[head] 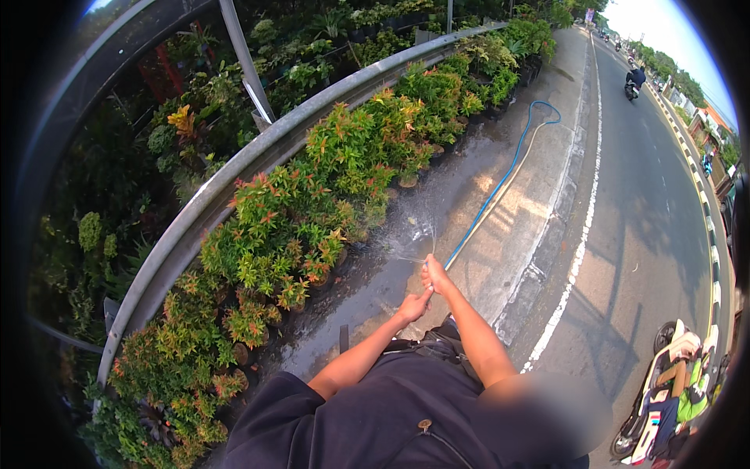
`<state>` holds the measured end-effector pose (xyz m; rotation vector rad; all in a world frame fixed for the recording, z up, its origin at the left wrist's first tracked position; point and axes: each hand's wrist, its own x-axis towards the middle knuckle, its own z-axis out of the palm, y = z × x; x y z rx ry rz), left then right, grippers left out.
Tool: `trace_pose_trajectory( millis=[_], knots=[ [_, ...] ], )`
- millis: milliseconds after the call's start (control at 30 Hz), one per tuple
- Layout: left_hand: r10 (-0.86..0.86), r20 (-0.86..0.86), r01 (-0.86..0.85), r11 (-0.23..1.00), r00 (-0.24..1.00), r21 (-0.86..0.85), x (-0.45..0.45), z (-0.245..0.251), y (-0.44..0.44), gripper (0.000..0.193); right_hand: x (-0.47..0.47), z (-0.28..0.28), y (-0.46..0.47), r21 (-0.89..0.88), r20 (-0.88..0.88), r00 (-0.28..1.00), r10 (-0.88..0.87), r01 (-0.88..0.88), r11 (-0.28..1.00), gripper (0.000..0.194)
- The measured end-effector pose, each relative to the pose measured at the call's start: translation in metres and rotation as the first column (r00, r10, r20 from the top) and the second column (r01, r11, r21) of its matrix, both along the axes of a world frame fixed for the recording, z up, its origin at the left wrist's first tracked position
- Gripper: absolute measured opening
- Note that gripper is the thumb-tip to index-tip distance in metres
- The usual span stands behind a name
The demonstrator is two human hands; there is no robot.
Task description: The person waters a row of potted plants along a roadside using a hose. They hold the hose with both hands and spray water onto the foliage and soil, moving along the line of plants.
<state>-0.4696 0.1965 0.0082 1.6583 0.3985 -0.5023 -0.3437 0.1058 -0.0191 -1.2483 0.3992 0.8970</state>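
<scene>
Water fans out from the hose end at my right hand [435, 273], whose fingers are closed around it. Just below it and nearer my body, my left hand [415, 306] is curled around the hose too; the stretch inside my hands is mostly hidden. Beyond my right hand, a blue hose [491, 198] runs up the pavement beside a pale yellowish length, with a loop at the far end. The water spray [413, 237] spreads toward potted shrubs [275, 228] with green and reddish leaves, left of my hands.
A metal guardrail [234, 170] curves behind the shrubs, with denser plants beyond. Wet pavement [369, 287] borders the pots. At right, a kerb [536, 267] edges the road [638, 228]. A rider on a motorcycle [633, 82] is far ahead; another motorcycle [650, 404] carrying people is close at lower right.
</scene>
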Motion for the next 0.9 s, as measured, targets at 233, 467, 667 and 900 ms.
trace_pose_trajectory(
  millis=[233, 467, 667, 900],
  knots=[
    [-0.045, -0.040, 0.045, 0.999, 0.998, 0.003, 0.002, -0.004, 0.001, 0.068, -0.003, -0.003, -0.003, 0.021, 0.014, 0.999, -0.035, 0.034, 0.999, 0.040],
    [-0.070, -0.024, 0.071, 0.997, 0.997, 0.038, 0.003, -0.003, -0.003, 0.068, -0.003, -0.001, -0.008, 0.008, 0.031, 0.999, -0.040, 0.040, 0.999, 0.037],
    [-0.072, 0.010, 0.072, 0.996, 0.997, 0.054, 0.004, -0.004, -0.006, 0.067, -0.006, 0.007, -0.009, -0.022, 0.063, 0.994, -0.084, 0.086, 0.996, 0.037],
    [-0.077, 0.015, 0.076, 0.995, 0.997, 0.066, 0.006, 0.002, -0.009, 0.068, -0.004, 0.007, -0.013, -0.017, 0.049, 0.992, -0.113, 0.114, 0.993, 0.037]
  ],
)
